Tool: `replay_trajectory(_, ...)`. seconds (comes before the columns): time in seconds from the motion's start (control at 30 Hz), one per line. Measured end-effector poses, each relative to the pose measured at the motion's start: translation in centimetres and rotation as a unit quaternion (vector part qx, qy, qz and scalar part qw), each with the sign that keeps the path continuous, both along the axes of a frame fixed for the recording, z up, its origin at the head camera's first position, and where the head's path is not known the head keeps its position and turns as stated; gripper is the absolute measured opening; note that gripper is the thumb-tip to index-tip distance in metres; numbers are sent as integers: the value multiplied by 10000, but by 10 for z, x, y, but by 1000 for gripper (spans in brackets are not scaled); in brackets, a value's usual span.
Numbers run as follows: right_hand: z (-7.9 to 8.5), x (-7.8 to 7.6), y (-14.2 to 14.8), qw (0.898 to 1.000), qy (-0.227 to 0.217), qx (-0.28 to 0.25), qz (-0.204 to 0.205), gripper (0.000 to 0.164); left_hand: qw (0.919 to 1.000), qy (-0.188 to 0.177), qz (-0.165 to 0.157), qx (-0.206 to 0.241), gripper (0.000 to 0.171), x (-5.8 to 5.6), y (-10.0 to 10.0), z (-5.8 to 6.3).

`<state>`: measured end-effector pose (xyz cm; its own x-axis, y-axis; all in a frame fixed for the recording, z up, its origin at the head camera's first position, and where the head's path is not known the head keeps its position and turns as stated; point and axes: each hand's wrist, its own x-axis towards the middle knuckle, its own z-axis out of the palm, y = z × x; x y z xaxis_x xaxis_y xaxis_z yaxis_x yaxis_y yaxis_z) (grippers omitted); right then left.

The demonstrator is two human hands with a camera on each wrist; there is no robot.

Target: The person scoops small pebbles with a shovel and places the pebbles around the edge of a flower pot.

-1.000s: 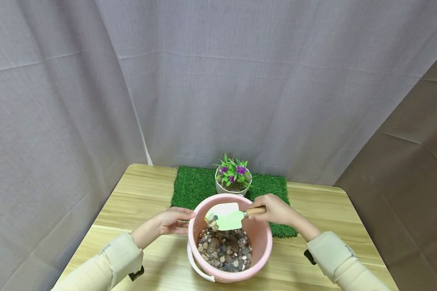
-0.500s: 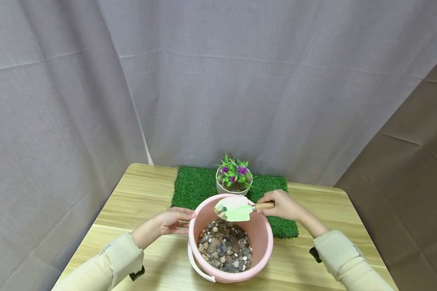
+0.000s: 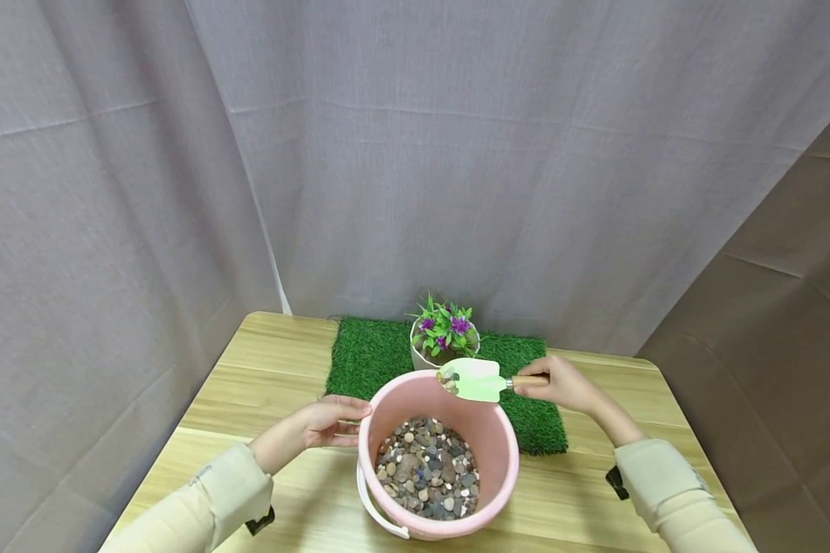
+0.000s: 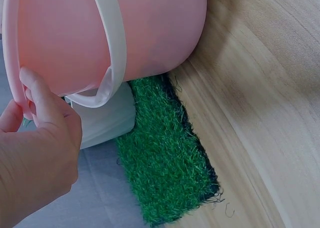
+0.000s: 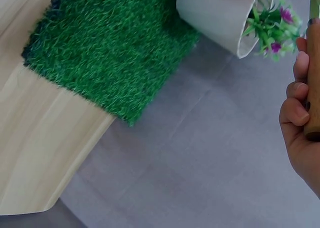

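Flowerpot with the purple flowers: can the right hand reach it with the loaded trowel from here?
Probably yes: the right hand holds the trowel near the far rim of the bucket, with the flowerpot just beyond and nothing else visible between. The flowers may crowd the opening, though.
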<state>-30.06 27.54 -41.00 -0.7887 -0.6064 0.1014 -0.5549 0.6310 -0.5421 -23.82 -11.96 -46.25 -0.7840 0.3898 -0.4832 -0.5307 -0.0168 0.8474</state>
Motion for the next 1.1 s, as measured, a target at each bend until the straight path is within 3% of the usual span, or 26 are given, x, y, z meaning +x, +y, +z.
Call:
replay_trajectory(0.23,1,-3,12,9994,102,-133,-316,19,10000,18,-34,16,37,1,-1,1)
replay_trajectory(0.47,3,-5,23,9977,296,-116,-603,16,9991,196,-244,270,43,-4,-7,-14)
replay_trajectory(0.73,-2,-8,38,9959,319,-3,-844,18,10000,41,6,-23,38,1,-2,1)
replay_trajectory(1.1,-11,-11,53,9921,411,71,-1183,19,10000,16,30,-18,40,-1,-2,-3)
